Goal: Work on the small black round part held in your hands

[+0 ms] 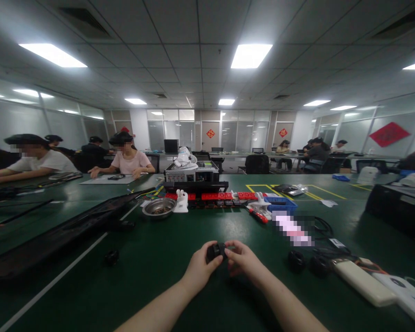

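Both hands meet low over the green surface (152,272). Left hand (198,267) and right hand (244,260) have fingers closed around one small black round part (216,251), held between them just above the surface. Two similar black parts (296,261) lie to the right, near a white power bank (363,281). Metal bowl (158,207) sits farther back.
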A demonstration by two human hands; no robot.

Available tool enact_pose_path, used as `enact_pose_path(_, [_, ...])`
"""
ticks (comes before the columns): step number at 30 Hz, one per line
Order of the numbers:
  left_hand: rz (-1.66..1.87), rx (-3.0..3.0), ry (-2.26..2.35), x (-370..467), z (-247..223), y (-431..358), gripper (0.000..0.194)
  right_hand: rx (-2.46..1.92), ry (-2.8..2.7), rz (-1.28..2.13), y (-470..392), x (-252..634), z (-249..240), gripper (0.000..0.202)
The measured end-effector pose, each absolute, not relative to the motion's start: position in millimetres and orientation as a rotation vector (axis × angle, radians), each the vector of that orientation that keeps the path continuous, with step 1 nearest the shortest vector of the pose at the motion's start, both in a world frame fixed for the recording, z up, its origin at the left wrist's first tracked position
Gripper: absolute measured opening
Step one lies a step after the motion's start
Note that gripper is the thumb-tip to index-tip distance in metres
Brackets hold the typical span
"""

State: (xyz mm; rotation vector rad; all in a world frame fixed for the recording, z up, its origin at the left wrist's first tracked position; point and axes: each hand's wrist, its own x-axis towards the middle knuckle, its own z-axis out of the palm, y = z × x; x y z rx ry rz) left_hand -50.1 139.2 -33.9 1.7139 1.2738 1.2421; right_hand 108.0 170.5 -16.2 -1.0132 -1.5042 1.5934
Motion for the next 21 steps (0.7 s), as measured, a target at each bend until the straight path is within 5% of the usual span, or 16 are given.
enact_pose_path(6, [1.231, 1.432, 1.178, -49.1, -44.3, 150.2, 0.042, -0.918, -1.566, 1.565, 172.9, 108.1, -17.7, 0.072])
enact_pose_path(11, [1.190, 1.840, 1.320, -50.2, -30.6, 136.9, 0.033, -1.197, -1.488, 1.598, 173.1, 104.7, -23.0, 0.046])
enact_pose_path(15, [1.059, 2.050, 1.361, -47.0, -21.5, 127.3, 0.040, -1.406, -1.581, 1.559, 173.0, 103.5, -23.2, 0.047])
enact_pose_path(21, [1.099, 1.901, 1.350, -48.9, -27.6, 133.3, 0.040, -1.146, -1.595, 1.430, 174.4, 104.1, -23.9, 0.036])
